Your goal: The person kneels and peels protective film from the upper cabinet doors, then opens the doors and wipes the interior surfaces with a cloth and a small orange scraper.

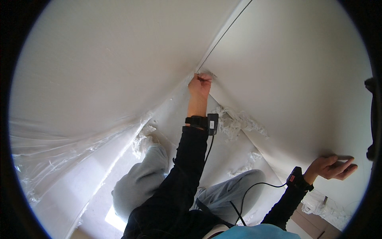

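Observation:
My left hand (pixel 200 85) has its fingers curled at the bottom of a corner where two pale walls meet the floor. What it holds, if anything, is too small and blurred to tell. A thin dark line (pixel 222 36) runs up the corner from just above that hand. Away to the right, my right hand (pixel 336 168) rests near or against the right wall (pixel 298 98), its fingers apart and nothing visible in them. Both wrists wear black straps with small cabled boxes.
Clear plastic sheeting (pixel 68 146) hangs along the lower left wall. Crumpled plastic and whitish scraps (pixel 238 121) lie along the foot of the right wall, with more scraps (pixel 326 210) at lower right. My bent knees are close beneath my arms. A dark object (pixel 371 119) stands at the far right edge.

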`<action>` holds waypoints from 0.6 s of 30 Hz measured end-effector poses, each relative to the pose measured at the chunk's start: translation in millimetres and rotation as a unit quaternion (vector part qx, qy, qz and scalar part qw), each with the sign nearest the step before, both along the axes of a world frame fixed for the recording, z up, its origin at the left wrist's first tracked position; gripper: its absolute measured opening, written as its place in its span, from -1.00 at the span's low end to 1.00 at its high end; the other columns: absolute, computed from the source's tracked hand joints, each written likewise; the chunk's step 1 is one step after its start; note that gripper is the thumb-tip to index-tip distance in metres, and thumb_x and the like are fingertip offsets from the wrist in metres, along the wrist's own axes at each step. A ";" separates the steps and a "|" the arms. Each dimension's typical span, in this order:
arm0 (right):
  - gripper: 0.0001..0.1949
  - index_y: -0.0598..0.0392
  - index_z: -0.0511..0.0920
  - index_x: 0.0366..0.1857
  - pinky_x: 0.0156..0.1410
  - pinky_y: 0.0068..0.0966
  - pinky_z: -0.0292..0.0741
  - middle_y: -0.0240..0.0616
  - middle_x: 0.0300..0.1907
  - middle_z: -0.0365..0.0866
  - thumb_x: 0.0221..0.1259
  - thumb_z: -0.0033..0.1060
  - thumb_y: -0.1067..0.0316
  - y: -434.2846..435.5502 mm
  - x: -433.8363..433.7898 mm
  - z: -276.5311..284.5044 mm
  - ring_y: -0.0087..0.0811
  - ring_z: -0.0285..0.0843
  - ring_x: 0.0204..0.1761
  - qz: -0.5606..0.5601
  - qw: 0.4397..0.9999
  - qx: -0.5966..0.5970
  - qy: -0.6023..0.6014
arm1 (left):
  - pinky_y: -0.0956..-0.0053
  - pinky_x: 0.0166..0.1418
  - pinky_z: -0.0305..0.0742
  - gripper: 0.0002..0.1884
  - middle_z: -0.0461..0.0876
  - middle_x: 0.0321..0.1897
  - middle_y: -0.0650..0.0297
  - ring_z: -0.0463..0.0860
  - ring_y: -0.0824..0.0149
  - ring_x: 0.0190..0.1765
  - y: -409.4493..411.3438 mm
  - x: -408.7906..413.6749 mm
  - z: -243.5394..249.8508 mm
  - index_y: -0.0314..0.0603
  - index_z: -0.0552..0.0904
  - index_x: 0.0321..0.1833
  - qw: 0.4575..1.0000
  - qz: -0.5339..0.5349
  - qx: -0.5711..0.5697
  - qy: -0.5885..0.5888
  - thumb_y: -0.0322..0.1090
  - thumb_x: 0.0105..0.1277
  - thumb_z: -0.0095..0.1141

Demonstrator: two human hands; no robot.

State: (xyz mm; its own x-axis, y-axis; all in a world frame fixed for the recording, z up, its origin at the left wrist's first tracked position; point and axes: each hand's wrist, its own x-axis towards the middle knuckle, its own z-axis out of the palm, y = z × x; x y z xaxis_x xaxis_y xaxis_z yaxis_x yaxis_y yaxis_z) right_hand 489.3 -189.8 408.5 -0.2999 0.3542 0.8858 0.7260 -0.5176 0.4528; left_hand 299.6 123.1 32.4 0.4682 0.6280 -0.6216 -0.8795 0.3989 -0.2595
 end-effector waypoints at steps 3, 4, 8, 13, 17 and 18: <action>-0.48 0.18 0.61 0.27 0.45 -0.03 0.41 0.08 0.45 0.31 0.53 0.04 -0.05 -0.8 1.7 -4.9 -0.03 0.17 0.54 -0.009 1.000 0.007 0.005 | 0.45 -0.46 0.18 -0.69 0.22 -0.60 0.36 0.20 0.41 -0.55 10.6 -14.7 -18.4 -0.11 0.31 -0.38 0.999 0.004 -0.033 0.024 -0.24 0.63 -0.22; -0.48 0.18 0.61 0.27 0.45 -0.04 0.41 0.08 0.46 0.31 0.53 0.04 -0.05 1.3 3.4 -10.5 -0.03 0.17 0.54 -0.008 1.000 0.014 0.012 | 0.44 -0.48 0.14 -0.68 0.16 -0.62 0.38 0.14 0.41 -0.58 13.6 -24.7 -27.1 -0.09 0.29 -0.39 0.997 0.003 -0.036 0.068 -0.21 0.62 -0.21; -0.47 0.17 0.60 0.29 0.44 -0.08 0.43 0.07 0.46 0.31 0.53 0.04 -0.06 -0.7 3.7 -1.2 -0.05 0.17 0.54 -0.003 1.000 0.003 0.000 | 0.43 -0.53 0.03 -0.70 0.10 -0.66 0.43 0.06 0.43 -0.63 -4.2 -26.8 -29.9 -0.01 0.30 -0.41 0.981 -0.036 0.016 0.188 -0.17 0.55 -0.09; -0.48 0.17 0.59 0.30 0.43 -0.10 0.44 0.06 0.47 0.28 0.53 0.03 -0.04 -3.1 0.7 -2.3 -0.08 0.14 0.54 -0.009 1.000 -0.005 0.008 | 0.24 -0.39 0.41 -0.75 0.53 -0.54 0.18 0.53 0.13 -0.48 -31.9 -33.8 -15.7 -0.15 0.58 -0.21 0.649 -0.154 0.359 0.652 -0.10 0.45 0.17; -0.48 0.17 0.59 0.30 0.42 -0.10 0.44 0.05 0.47 0.28 0.54 0.00 -0.04 -2.1 4.0 -3.2 -0.08 0.14 0.54 -0.003 1.000 -0.002 0.013 | 0.12 -0.10 0.59 -0.70 0.72 -0.29 -0.01 0.72 -0.09 -0.16 -21.3 -49.0 -34.3 -0.19 0.68 0.04 0.317 -0.137 0.516 0.784 -0.13 0.43 0.26; -0.48 0.17 0.59 0.30 0.42 -0.09 0.44 0.05 0.46 0.28 0.54 0.00 -0.04 -3.6 5.3 -3.9 -0.08 0.15 0.54 -0.006 1.000 -0.002 0.012 | 0.11 -0.10 0.59 -0.74 0.72 -0.29 0.00 0.71 -0.09 -0.17 -22.4 -54.5 -39.4 -0.17 0.70 0.01 0.314 -0.157 0.515 0.782 -0.16 0.43 0.24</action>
State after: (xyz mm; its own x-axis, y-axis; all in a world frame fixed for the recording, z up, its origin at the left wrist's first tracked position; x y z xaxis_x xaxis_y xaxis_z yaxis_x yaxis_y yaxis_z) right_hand 494.6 -193.5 404.6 -0.2743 0.3615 0.8911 0.7305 -0.5243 0.4376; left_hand 245.1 100.7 -7.0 0.2346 0.9487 0.2118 0.5147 -0.3061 0.8009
